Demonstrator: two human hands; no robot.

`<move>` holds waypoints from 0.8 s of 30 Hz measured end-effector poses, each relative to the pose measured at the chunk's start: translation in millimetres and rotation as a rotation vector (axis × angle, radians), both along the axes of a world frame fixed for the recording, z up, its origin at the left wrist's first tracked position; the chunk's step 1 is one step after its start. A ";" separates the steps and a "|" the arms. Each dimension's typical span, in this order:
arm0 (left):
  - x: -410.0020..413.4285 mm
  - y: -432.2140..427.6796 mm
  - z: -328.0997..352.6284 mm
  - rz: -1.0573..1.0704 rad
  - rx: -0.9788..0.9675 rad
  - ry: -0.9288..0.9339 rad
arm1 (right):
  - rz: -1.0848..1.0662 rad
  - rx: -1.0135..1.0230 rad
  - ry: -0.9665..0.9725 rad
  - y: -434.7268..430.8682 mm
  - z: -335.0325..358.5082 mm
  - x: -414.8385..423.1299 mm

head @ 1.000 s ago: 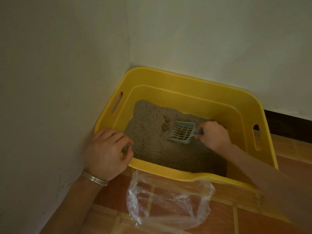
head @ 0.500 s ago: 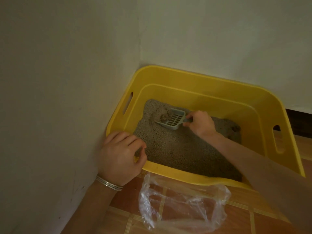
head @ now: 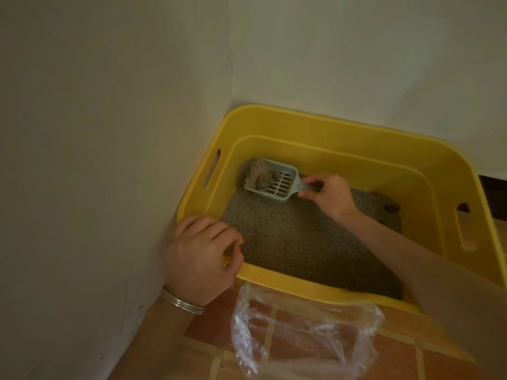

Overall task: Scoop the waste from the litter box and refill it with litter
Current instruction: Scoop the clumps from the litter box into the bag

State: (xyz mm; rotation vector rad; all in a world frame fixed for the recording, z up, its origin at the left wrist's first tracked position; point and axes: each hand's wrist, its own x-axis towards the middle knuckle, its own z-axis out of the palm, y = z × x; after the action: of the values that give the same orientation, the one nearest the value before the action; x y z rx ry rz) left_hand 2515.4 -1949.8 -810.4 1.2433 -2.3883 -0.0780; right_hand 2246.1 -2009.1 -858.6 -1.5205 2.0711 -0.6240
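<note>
A yellow litter box [head: 343,144] stands in the corner of the room, with grey litter [head: 296,242] covering its floor. My right hand [head: 327,196] grips the handle of a pale blue slotted scoop [head: 277,181]. The scoop is lifted at the box's far left corner and carries clumps of waste [head: 259,175] with litter stuck to them. My left hand [head: 201,256] curls over the box's near left rim and holds it. Another dark clump [head: 391,207] lies in the litter at the far right.
An open clear plastic bag [head: 301,333] lies on the orange tiled floor [head: 439,360] just in front of the box. White walls [head: 109,133] close in the box on the left and behind. Slot handles [head: 211,171] pierce the box's side walls.
My right hand pushed the scoop through the litter toward the far left corner and raised it with clumps on it. The left hand stayed on the rim.
</note>
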 end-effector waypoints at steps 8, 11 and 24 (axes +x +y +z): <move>-0.2 1.6 3.3 0.008 0.018 -0.034 | 0.032 0.002 -0.115 33.9 29.1 -26.0; 0.3 2.3 4.1 0.007 0.027 -0.046 | 0.054 0.017 -0.089 50.3 35.8 -34.4; 3.1 6.6 2.8 -0.005 0.006 -0.032 | 0.085 0.000 -0.067 95.8 59.9 -36.3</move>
State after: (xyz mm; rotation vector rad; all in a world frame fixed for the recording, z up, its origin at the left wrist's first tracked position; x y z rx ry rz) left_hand 2518.5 -1943.2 -807.6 1.2499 -2.4204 -0.0677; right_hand 2209.8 -1913.3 -798.7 -1.5575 1.9455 -0.6347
